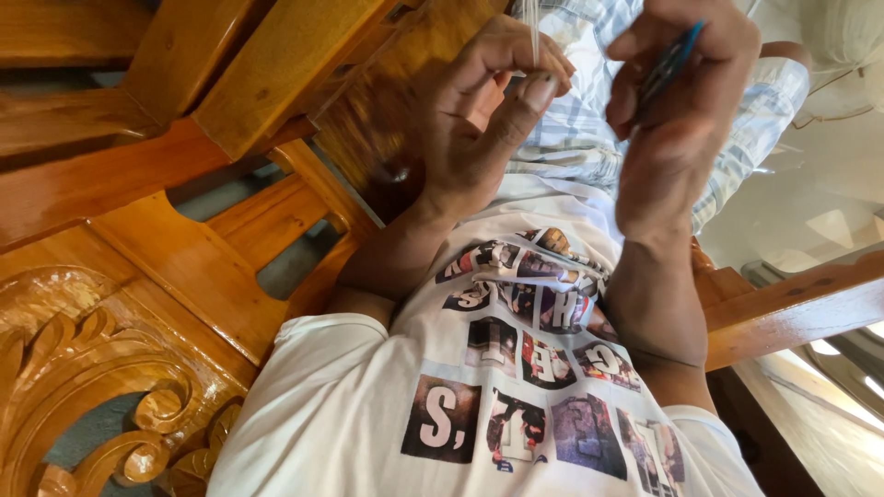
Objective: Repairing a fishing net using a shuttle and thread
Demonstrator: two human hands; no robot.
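Left hand pinches a thin pale strand between thumb and forefinger, drawn upright and taut. Right hand is clenched on a flat blue tool, edge angled toward the strand, both raised above the lap.

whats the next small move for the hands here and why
Probably bring the left hand and its pinched thin pale strand closer to the flat blue object in the right hand. The two hands sit apart over the plaid shorts, nothing joined; what the blue object is stays unclear.
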